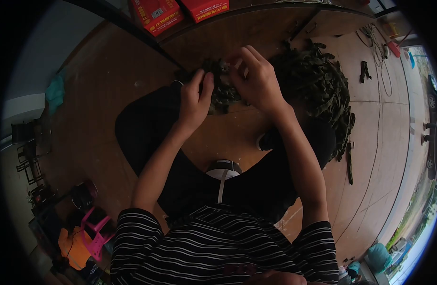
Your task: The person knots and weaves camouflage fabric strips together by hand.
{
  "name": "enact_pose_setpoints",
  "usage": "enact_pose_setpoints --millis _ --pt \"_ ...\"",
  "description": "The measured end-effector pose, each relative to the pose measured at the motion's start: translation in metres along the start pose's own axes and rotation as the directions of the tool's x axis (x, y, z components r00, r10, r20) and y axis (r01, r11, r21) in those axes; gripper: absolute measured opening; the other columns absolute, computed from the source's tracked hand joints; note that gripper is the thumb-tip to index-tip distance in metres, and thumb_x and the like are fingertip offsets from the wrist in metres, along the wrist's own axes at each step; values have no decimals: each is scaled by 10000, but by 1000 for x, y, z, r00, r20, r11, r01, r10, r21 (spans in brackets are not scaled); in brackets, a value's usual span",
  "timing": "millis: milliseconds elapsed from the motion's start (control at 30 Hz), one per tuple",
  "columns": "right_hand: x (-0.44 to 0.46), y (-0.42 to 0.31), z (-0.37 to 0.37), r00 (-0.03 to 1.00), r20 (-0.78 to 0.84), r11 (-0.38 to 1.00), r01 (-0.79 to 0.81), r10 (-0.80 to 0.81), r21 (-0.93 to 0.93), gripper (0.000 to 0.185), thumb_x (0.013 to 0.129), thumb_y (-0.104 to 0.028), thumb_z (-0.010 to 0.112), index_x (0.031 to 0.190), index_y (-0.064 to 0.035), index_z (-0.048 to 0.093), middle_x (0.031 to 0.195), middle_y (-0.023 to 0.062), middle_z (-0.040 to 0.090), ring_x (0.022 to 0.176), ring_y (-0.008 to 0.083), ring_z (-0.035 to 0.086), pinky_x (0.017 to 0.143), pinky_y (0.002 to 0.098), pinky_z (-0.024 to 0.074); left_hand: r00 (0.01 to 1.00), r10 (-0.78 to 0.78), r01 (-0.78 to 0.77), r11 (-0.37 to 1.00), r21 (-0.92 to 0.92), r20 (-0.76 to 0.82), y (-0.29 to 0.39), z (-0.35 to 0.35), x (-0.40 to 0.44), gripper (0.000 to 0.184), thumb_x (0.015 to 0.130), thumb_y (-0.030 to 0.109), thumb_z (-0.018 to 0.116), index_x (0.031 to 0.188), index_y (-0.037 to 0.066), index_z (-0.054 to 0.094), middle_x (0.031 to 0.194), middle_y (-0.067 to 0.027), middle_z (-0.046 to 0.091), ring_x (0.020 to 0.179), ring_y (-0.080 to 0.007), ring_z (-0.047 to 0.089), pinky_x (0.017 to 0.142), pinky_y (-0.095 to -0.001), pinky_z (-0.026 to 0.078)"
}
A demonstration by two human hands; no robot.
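A bundle of dark green, leaf-like cloth strips (222, 97) hangs or lies between my knees, below both hands. My left hand (194, 102) is closed at the bundle's left edge, thumb and fingers bent around some of the cloth. On the other side, my right hand (259, 78) is raised slightly higher, its thumb and forefinger drawn into a pinch at the bundle's upper right. What sits between those fingertips is too dark and small to make out. A much larger heap of the same dark green strips (318, 80) spreads on the floor beside my right leg.
Red printed boxes (157, 14) rest at the top beside a wooden cabinet (237, 33). Loose strips (350, 164) and a long cord (381, 85) lie on the floor at right. A pink plastic stool (96, 232) and orange cloth (74, 248) are at lower left.
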State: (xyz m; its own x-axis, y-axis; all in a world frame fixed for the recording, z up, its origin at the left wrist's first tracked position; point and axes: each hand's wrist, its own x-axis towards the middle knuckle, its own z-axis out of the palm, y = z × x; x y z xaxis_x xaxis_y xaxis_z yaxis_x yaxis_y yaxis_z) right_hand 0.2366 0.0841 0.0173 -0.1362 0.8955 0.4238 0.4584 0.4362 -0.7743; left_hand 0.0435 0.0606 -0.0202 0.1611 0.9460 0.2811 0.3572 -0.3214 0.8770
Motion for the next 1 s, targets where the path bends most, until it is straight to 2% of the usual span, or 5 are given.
enact_pose_setpoints --millis 300,400,600,767,1000 --pt "-5 -1 5 994 78 987 -91 81 130 143 879 -113 808 983 -27 758 914 57 709 762 166 679 663 308 520 999 -25 27 998 51 -30 1 0 0 269 1095 156 578 896 -15 518 649 -171 487 558 -147 384 508 -359 348" --pt "-4 -3 5 989 86 979 -134 121 155 165 843 -108 820 969 -16 765 884 123 698 759 266 707 680 368 562 999 -37 38 999 34 -35 -1 1 1 268 1098 158 576 900 -13 519 646 -172 479 555 -160 380 506 -357 350" --pt "-2 -4 1 958 173 945 -262 230 194 191 861 -142 804 989 -3 774 940 128 754 792 231 733 719 353 572 1000 -1 3 996 88 -24 -4 1 0 261 1095 149 580 896 -8 520 652 -174 506 522 -187 453 499 -360 361" --pt "-4 -4 1 933 189 897 -349 306 272 205 873 -155 774 973 23 758 867 139 761 774 217 741 730 350 577 999 28 -30 991 127 18 2 -1 1 244 1089 154 591 915 -5 529 684 -204 564 592 -353 632 519 -395 410" --pt "-2 4 2 926 189 920 -358 328 158 263 829 -184 732 958 45 741 830 217 747 817 309 770 763 404 592 997 8 -25 978 208 82 -4 1 9 253 1099 195 574 969 -21 600 702 -234 590 668 -450 637 562 -458 442"
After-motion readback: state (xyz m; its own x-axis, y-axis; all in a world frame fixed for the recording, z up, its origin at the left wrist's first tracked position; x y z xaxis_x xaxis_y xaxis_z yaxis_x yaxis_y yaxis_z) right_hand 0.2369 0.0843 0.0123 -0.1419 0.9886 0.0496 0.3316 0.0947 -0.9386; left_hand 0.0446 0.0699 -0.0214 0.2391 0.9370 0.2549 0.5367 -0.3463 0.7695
